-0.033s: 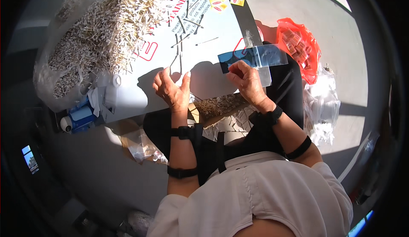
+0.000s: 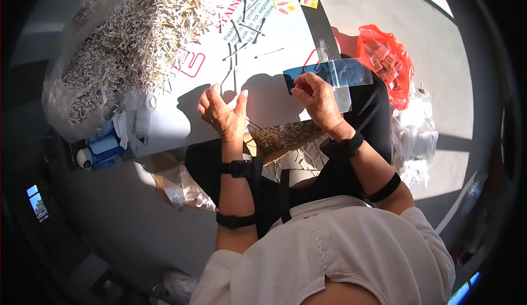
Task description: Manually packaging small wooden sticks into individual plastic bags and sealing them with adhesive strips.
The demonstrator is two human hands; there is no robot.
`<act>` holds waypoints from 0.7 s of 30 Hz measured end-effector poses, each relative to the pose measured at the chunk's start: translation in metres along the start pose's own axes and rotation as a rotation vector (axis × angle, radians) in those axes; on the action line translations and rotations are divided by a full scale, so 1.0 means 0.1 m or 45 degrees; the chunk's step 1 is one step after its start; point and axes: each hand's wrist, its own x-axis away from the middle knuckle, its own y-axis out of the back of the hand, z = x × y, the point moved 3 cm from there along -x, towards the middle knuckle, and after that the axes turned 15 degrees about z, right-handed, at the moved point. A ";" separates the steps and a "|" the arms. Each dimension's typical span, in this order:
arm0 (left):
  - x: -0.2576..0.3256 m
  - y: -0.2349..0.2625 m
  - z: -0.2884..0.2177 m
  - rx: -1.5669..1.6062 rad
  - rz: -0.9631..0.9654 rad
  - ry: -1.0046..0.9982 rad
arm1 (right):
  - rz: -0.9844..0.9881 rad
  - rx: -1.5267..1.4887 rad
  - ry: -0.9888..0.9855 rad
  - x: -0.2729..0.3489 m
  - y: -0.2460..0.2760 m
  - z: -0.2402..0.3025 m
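Left hand point(image 2: 224, 117): palm turned inward, wrist near the front edge of the white surface point(image 2: 263, 66), fingers curled upward, thumb raised apart. Grip released, gap showing between thumb and fingers. Thin dark sticks point(image 2: 235, 69) lie just beyond the fingertips; cannot tell whether the nearest touches them.

Right hand point(image 2: 321, 105): angled in from lower right, index finger bent toward thumb, other fingers folded. Fingertips over the blue-and-clear plastic sleeve point(image 2: 328, 72), which lies at the right edge of the surface, clear end jutting past it. Cannot tell whether this grip pinches the sleeve.

Containers: large clear bag point(image 2: 57, 106), upper left, heaped with short pale sticks point(image 2: 137, 36). Red plastic bag point(image 2: 405, 69), right of the surface, mouth open, orange-red packets point(image 2: 381, 58) inside. Below the front edge, a carton point(image 2: 291, 145) with brownish sticks point(image 2: 274, 136).
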 end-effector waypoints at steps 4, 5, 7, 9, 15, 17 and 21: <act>-0.11 -0.04 0.22 0.162 0.021 0.138 | -0.126 0.458 0.108 -0.58 0.07 0.16; -0.12 -0.05 0.27 0.183 0.007 0.190 | -0.124 0.655 0.180 -0.67 0.09 0.18; -0.17 -0.03 0.33 0.100 0.044 0.107 | -0.123 0.898 0.256 -0.82 0.06 0.19; -0.22 0.02 0.27 0.007 0.100 -0.024 | -0.089 0.955 0.292 -0.89 -0.02 0.16; -0.32 0.23 0.62 0.295 0.402 -0.155 | 0.008 0.938 0.392 -0.84 -0.26 0.13; -0.23 0.42 0.48 0.694 0.836 -0.112 | 0.001 0.906 0.392 -0.79 -0.18 0.09; 0.17 0.43 0.19 0.478 1.119 -0.271 | 0.022 0.829 0.408 -0.69 -0.21 0.07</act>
